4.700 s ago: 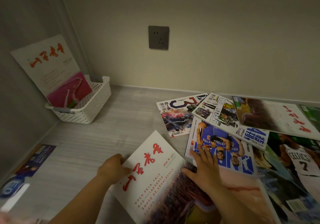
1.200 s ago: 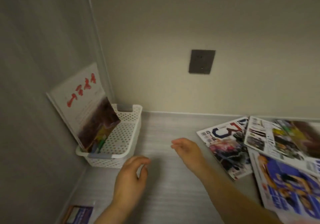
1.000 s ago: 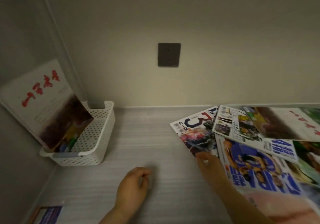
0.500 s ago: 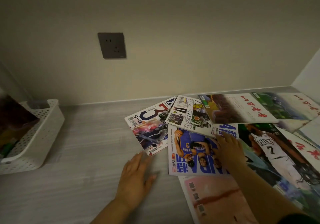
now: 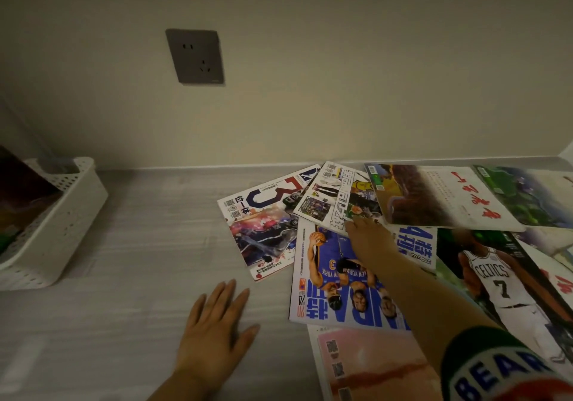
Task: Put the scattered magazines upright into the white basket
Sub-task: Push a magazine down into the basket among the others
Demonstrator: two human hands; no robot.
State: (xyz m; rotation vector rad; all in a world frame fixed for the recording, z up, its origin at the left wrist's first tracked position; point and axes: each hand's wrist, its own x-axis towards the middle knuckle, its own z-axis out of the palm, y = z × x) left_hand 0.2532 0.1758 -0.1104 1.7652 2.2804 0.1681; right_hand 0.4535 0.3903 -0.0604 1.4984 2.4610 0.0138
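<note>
The left hand (image 5: pixel 214 323) lies flat, palm down, on the grey wood-grain surface (image 5: pixel 139 245), its fingers straight and spread, just short of the near corner of a magazine with a large "3" on its cover (image 5: pixel 263 214). The right hand (image 5: pixel 369 239) reaches out over the scattered pile, back toward the camera, its fingers stretched forward and close together. The tips touch the cover of a white magazine with a photo collage and blue lettering (image 5: pixel 325 196). Its forearm crosses a blue basketball magazine marked "New York" (image 5: pixel 325 286), and a green cuff with the letters "BEAR" (image 5: pixel 496 366) shows at the lower right. The collage magazine overlaps both the "3" magazine and the blue one. A white magazine with red brush characters (image 5: pixel 440 199) lies partly on top of it, with a green landscape cover (image 5: pixel 527 196) beside that against the wall. To the right of the forearm lies a magazine showing a player in a Celtics number 7 jersey (image 5: pixel 496 276), and a pink-covered one (image 5: pixel 372 366) sticks out from beneath the blue magazine nearest the camera. The white basket (image 5: pixel 62 220) sits well apart at the far left edge, cut off by the frame, with a dark-covered magazine (image 5: pixel 21 196) leaning inside it. A dark grey wall socket (image 5: pixel 195 56) is set in the wall above.
</note>
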